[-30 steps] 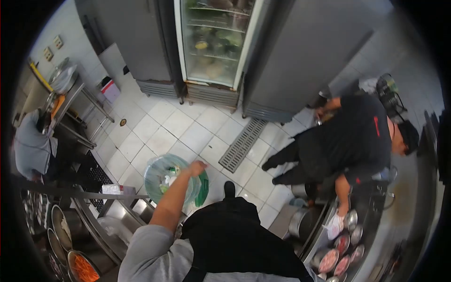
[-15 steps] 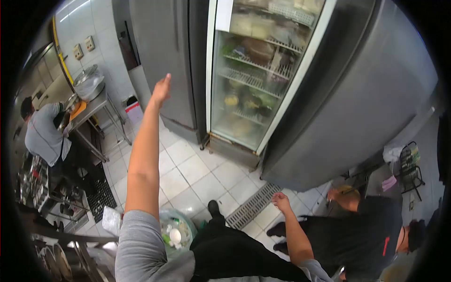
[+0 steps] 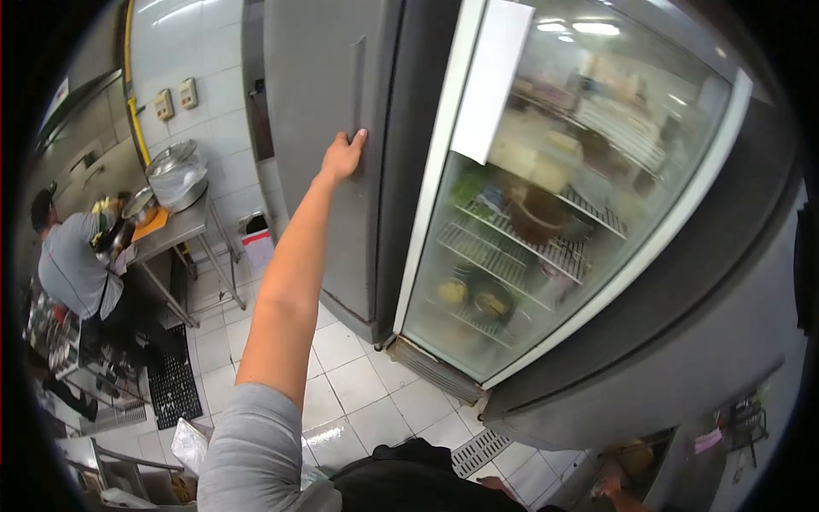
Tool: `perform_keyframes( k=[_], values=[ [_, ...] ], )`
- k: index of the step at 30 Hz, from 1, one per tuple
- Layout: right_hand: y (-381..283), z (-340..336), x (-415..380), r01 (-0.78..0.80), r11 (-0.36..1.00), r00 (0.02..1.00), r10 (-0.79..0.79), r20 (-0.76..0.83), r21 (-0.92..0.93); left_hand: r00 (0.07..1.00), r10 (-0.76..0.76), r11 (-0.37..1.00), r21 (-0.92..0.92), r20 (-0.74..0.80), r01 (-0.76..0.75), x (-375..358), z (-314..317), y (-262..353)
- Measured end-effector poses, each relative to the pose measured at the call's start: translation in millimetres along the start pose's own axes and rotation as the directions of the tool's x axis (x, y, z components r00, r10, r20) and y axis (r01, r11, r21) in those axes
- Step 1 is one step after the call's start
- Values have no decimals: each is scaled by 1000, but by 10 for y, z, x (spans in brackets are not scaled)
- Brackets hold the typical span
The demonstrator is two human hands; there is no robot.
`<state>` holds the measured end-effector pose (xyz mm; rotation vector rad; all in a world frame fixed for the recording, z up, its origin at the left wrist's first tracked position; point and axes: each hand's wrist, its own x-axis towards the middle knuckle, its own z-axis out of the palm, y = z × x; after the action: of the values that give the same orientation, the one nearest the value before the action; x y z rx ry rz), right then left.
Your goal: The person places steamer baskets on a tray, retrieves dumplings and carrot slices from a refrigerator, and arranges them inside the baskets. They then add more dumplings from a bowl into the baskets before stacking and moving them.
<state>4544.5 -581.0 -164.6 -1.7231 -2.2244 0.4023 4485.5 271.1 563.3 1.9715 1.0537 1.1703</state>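
My left arm is stretched forward, with my left hand (image 3: 344, 157) closed at the long vertical handle (image 3: 358, 81) of a grey refrigerator door (image 3: 316, 111). The thumb points up along the handle, and the door looks closed. To the right of it stands a glass-door refrigerator (image 3: 503, 256), where food and containers sit on wire shelves behind the glass. A white sheet (image 3: 492, 81) hangs on that glass. Only a bit of my right hand (image 3: 496, 486) shows at the bottom edge, low beside my dark apron (image 3: 401, 478); its fingers cannot be made out.
At the left a person in a grey shirt (image 3: 77, 256) bends over a metal table (image 3: 175, 226) with a covered pot (image 3: 177, 175). Another person's hand (image 3: 610, 486) shows at lower right. A floor drain grate (image 3: 480, 452) and a black mat (image 3: 175, 375) lie on white tiles.
My left hand has come onto the grey door's handle. The refrigerators appear closer, and my right hand has dropped mostly out of view. The person at lower right is now mostly out of frame.
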Motion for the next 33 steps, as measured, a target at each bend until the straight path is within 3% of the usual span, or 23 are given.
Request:
perform_keyframes(
  k=[1, 2, 4, 7, 10, 11, 12, 13, 14, 16, 18, 20, 22, 23, 24, 25, 26, 27, 28, 29, 30, 32, 33],
  values=[
    [-334, -421, 62, -519, 820, 836, 429, 341, 242, 998, 39, 999, 8, 57, -40, 45, -30, -87],
    [-378, -600, 208, -659, 713, 730, 531, 431, 239, 990, 78, 997, 16, 118, -81, 54, -61, -145],
    [-181, -716, 531, -726, 662, 662, 599, 450, 187, 993, 94, 995, 16, 69, -95, -84, -194, -137],
    [472, -705, 1261, -637, 768, 741, 585, 331, 68, 969, 160, 985, 95, -189, -144, -277, -352, -393],
    [1158, -1012, 2629, -404, 907, 913, 392, -114, -118, 831, 343, 937, 100, -438, -334, -382, -785, -1021],
    [1320, -1168, 3196, -441, 894, 892, 425, -154, -85, 730, 471, 880, 326, -495, -347, -355, -970, -1427],
    [1217, -1685, 3923, -692, 470, 604, 793, 82, 548, 615, 599, 783, 537, -513, -314, -352, -1244, -1834],
    [911, -2500, 4580, -546, 551, 718, 696, 12, 632, 743, 364, 931, 194, -562, -309, -424, -1608, -2088],
    [952, -2777, 5094, -437, 639, 798, 600, -54, 633, 848, 116, 954, -179, -516, -240, -511, -1907, -2276],
    [665, -3670, 6057, -291, 715, 895, 438, -83, 636, 871, 35, 934, -294, -490, -202, -686, -2321, -2270],
    [462, -4352, 6809, 3, 800, 935, 211, -286, 600, 884, -66, 966, -251, -462, -60, -752, -2985, -2932],
    [228, -4995, 7408, 102, 844, 905, 140, -401, 526, 750, -184, 923, -375, -635, -91, -798, -2877, -2315],
    [205, -5352, 7944, 160, 910, 843, 75, -533, 383, 627, -287, 865, -477, -724, -154, -715, -2990, -2349],
    [259, -5463, 8213, 167, 930, 798, 67, -599, 327, 611, -122, 946, -278, -782, -166, -735, -3209, -2778],
    [302, -5544, 8435, 164, 950, 743, 59, -667, 266, 519, -183, 945, -295, -835, -142, -711, -3243, -2714],
    [294, -5624, 8566, 140, 954, 732, 82, -677, 267, 536, 404, 848, 523, -741, 85, -843, -3446, -3057],
    [254, -5726, 8684, 110, 910, 708, 210, -674, 399, 406, 513, 747, 626, -756, 222, -787, -2919, -2139],
    [257, -5767, 8797, 84, 847, 676, 339, -655, 525, 154, 511, 828, 533, -846, 176, -797, -3142, -2758],
    [315, -5754, 8891, 48, 849, 654, 372, -659, 527, 178, 557, 827, 562, -811, -24, -652, -2903, -2562],
    [393, -5740, 8950, -12, 941, 599, 278, -751, 339, 189, 595, 802, 559, -782, -213, -570, -2419, -2126],
    [473, -5733, 9016, -78, 988, 566, 154, -810, 133, 404, 560, 771, 277, -723, -573, -366, -1836, -1783],
    [514, -5826, 9157, -134, 989, 559, 122, -820, 55, 794, 538, 841, 120, -284, -527, 62, -1267, -1781],
    [535, -5895, 9226, -206, 978, 598, 115, -794, -14, 799, 600, 799, 71, -28, -598, 452, -1040, -1824]
  ],
)
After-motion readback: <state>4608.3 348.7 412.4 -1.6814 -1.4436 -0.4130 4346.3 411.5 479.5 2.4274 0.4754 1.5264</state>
